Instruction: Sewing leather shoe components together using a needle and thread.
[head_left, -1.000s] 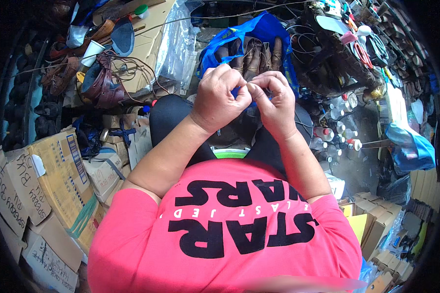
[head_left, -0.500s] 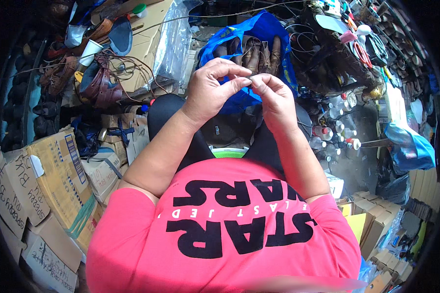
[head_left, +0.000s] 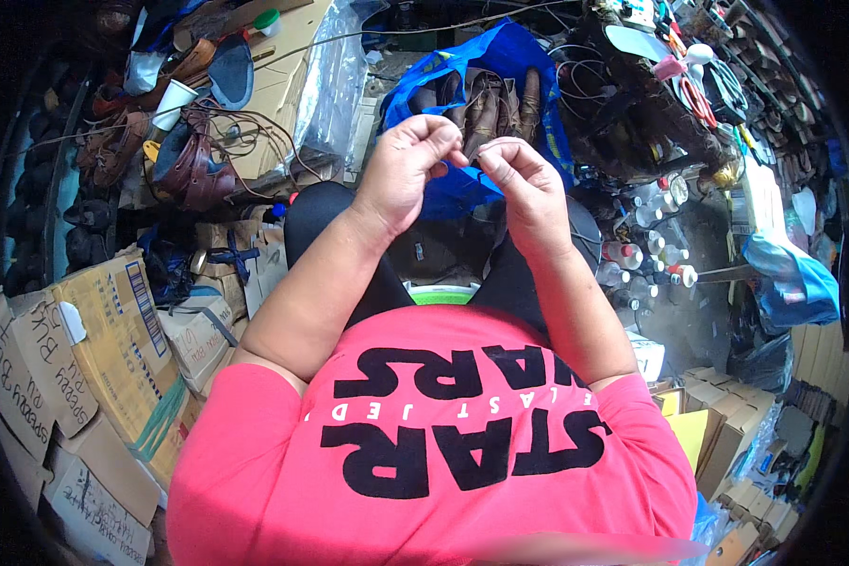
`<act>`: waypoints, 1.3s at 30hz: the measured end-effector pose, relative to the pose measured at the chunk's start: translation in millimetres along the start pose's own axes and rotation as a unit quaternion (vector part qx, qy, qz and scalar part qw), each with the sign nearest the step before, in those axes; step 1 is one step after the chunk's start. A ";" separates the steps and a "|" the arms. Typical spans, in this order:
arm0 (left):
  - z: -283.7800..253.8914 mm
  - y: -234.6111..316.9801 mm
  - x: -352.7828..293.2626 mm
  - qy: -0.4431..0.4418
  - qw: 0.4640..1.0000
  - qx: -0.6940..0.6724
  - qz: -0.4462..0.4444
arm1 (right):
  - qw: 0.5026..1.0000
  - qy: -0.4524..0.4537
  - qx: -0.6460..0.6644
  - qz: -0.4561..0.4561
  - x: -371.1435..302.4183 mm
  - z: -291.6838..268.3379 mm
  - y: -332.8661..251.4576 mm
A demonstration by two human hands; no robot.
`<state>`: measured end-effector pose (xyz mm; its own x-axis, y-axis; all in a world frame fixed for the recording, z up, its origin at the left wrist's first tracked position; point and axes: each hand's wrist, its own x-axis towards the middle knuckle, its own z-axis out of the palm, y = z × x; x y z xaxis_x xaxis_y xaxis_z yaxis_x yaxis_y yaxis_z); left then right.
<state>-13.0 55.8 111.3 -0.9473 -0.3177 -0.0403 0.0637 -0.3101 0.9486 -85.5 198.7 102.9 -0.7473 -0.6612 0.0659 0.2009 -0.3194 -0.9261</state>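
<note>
Both hands are raised close together over my lap, in front of an open blue bag point(head_left: 415, 92) that holds several brown leather shoes or boots point(head_left: 486, 104). My left hand point(head_left: 407, 168) is closed, thumb pressed to the curled fingers. Thumb and forefinger are pinched together on my right hand point(head_left: 526, 189), its fingertips almost meeting the left ones. Something small and dark, perhaps thread, shows at the right fingertips. It is too fine to name, and whatever the left fingers hold is hidden.
Cardboard boxes point(head_left: 113, 321) are stacked at the left. Leather pieces and a white cup point(head_left: 174, 104) lie on flattened cardboard point(head_left: 283, 66) at the far left. Several small bottles point(head_left: 646, 245) stand on the floor to the right, near a hanging blue plastic bag point(head_left: 790, 283).
The fingertips of my hands were touching and have now drawn slightly apart. My left hand has turned, and its fingers have curled in. The right hand has dipped slightly.
</note>
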 end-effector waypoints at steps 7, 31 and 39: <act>4.3 -19.9 -10.5 -0.045 0.991 0.124 0.020 | 0.996 0.038 -0.065 -0.051 1.3 -4.3 3.3; 8.3 -18.5 -20.8 0.042 0.992 0.103 0.059 | 0.954 0.051 -0.261 -0.141 -1.0 -1.6 -1.9; 10.1 -18.1 -21.4 0.044 0.995 0.067 0.062 | 0.931 0.034 -0.319 -0.172 -2.9 1.4 -7.2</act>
<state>3.0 77.3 98.1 -0.9031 -0.4257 0.0570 0.1293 -0.1431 0.9812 -83.9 202.0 109.8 -0.7412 -0.5420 0.3960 -0.4589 -0.0214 -0.8882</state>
